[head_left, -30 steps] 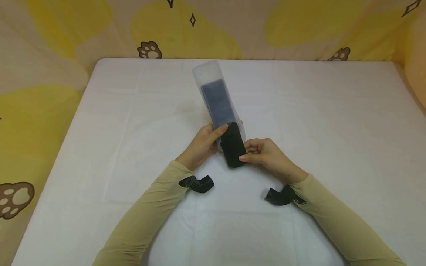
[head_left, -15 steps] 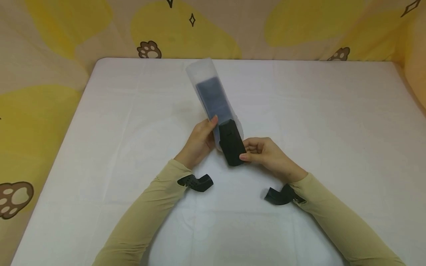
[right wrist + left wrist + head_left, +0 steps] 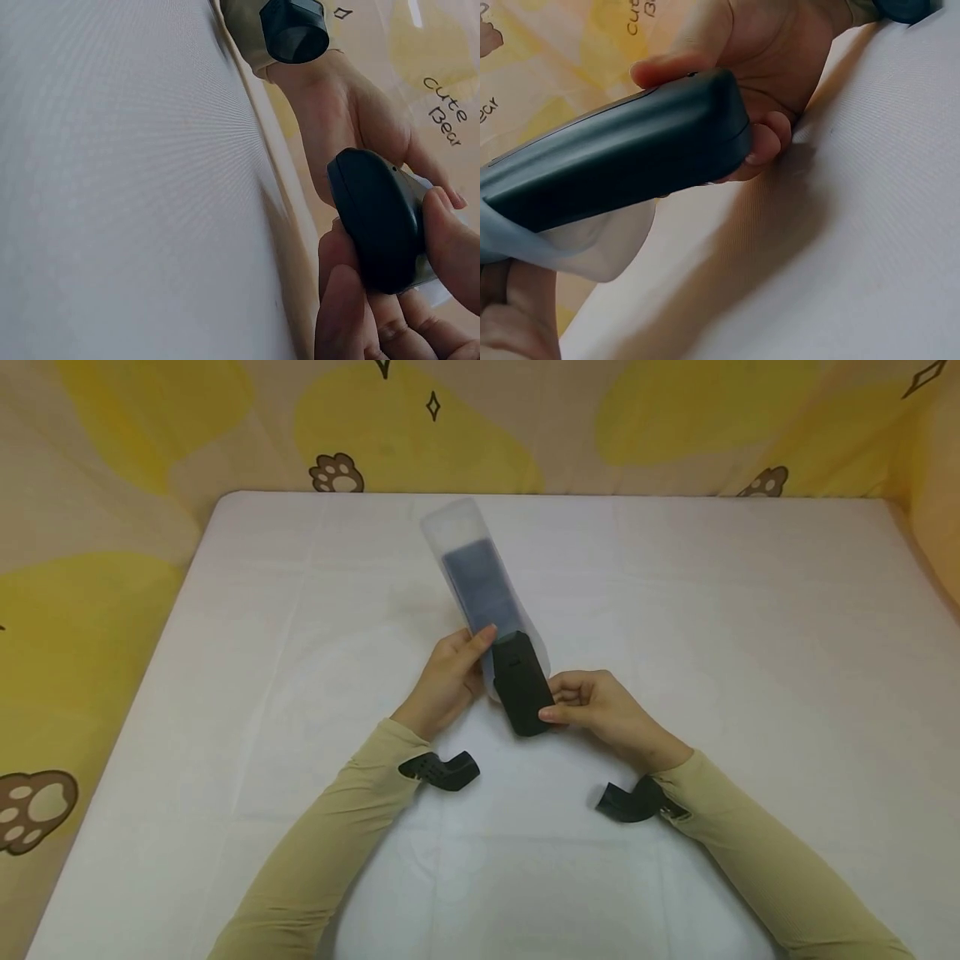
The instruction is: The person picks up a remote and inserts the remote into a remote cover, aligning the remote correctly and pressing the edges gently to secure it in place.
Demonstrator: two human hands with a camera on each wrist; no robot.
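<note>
A black remote control (image 3: 522, 685) sticks out of a long translucent sleeve (image 3: 452, 524), the rest of it showing bluish through the plastic. In the head view it slants from upper left to lower right near the table's middle. My left hand (image 3: 442, 681) holds the sleeve from the left, thumb on top near its mouth and the other fingers mostly hidden underneath. My right hand (image 3: 600, 706) pinches the bare lower end of the remote between thumb and curled fingers. The left wrist view shows the sleeve's loose lip (image 3: 611, 251) below the remote's dark body (image 3: 652, 142).
A white cloth-covered table (image 3: 712, 610) spreads around the hands. Behind it and to the left hangs a yellow patterned cloth (image 3: 480, 427). Black wrist mounts (image 3: 450, 772) jut from both sleeve cuffs.
The left thumb has come off the black end of the remote and moved back onto the sleeve. Sleeve and remote have tilted slightly left; the right hand stays almost still.
</note>
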